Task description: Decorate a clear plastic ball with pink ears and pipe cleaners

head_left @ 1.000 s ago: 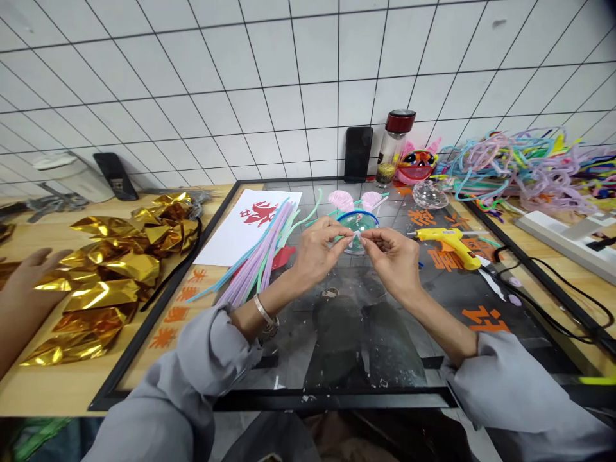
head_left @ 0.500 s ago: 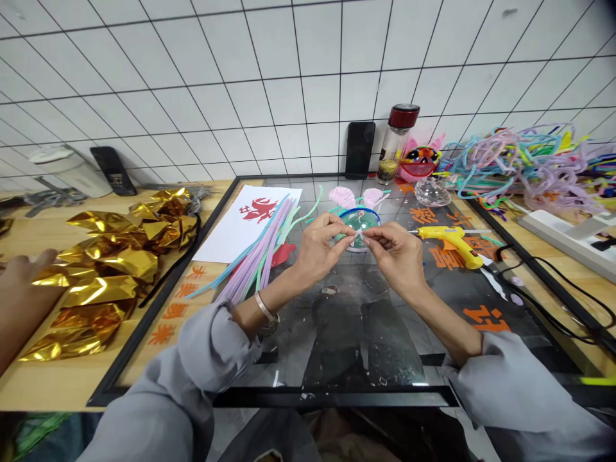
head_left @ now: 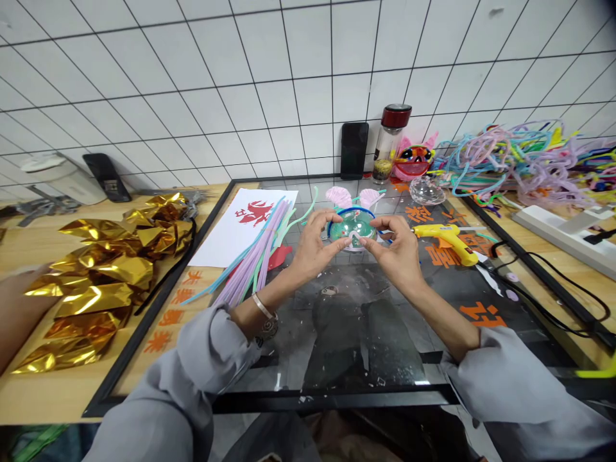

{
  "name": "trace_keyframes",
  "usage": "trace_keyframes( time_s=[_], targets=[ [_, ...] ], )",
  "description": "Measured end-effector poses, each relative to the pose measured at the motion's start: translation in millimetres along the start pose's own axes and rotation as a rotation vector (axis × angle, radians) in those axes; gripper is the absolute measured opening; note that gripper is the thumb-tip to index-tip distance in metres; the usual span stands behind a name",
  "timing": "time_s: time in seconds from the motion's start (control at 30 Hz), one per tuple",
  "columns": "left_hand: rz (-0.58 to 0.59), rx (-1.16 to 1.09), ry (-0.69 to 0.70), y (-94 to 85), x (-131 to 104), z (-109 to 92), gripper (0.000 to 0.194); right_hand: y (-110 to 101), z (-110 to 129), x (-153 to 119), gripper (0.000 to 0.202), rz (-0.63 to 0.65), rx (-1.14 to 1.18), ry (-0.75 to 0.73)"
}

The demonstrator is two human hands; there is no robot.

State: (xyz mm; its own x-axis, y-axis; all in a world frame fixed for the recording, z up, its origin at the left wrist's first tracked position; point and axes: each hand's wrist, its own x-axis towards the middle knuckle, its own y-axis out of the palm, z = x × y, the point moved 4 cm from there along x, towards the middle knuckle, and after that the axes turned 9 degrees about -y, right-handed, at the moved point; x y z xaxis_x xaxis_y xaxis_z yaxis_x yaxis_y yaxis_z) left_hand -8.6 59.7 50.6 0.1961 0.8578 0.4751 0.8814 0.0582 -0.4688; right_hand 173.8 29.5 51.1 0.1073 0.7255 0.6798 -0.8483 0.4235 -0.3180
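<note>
A clear dome (head_left: 354,224) with a blue rim and green inside sits on the dark glass panel, two pink rounded pieces (head_left: 339,197) just behind it. My left hand (head_left: 315,244) curls round its left side, and my right hand (head_left: 395,247) round its right side. Both thumbs press a small white curved piece (head_left: 355,237) against the dome's near face. Left of my hands, a bundle of purple, blue and green fuzzy stems (head_left: 260,256) lies partly over a white sheet (head_left: 226,228) with a red print. A yellow glue gun (head_left: 447,239) lies to the right.
Gold foil (head_left: 103,276) lies at left, near another person's arm (head_left: 24,308). Behind stand a phone (head_left: 353,151), a red-lidded bottle (head_left: 387,144) and a pink figure (head_left: 414,160). Tangled stems (head_left: 510,157), a power strip (head_left: 568,240) and black cables occupy the right.
My fingers have spread from a close pinch in front of the dome to its two sides, with the thumbs now at its front. The view has shifted slightly.
</note>
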Motion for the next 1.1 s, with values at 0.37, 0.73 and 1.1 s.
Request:
trace_keyframes(
  time_s=[0.37, 0.73, 1.1],
  targets=[
    [0.017, -0.128, -0.159, 3.1, 0.0, 6.1, 0.042, -1.3, 6.1, -6.2, 0.017, 0.046, -0.002, -0.055],
    [0.003, -0.134, -0.15, 3.8, -1.3, 7.3, 0.039, -2.9, 3.2, -7.5, 0.009, 0.108, 0.047, -0.096],
    [-0.001, -0.137, -0.152, 4.2, -1.5, 6.6, 0.039, -2.2, -1.4, -7.1, 0.004, 0.079, 0.064, -0.115]
  ],
)
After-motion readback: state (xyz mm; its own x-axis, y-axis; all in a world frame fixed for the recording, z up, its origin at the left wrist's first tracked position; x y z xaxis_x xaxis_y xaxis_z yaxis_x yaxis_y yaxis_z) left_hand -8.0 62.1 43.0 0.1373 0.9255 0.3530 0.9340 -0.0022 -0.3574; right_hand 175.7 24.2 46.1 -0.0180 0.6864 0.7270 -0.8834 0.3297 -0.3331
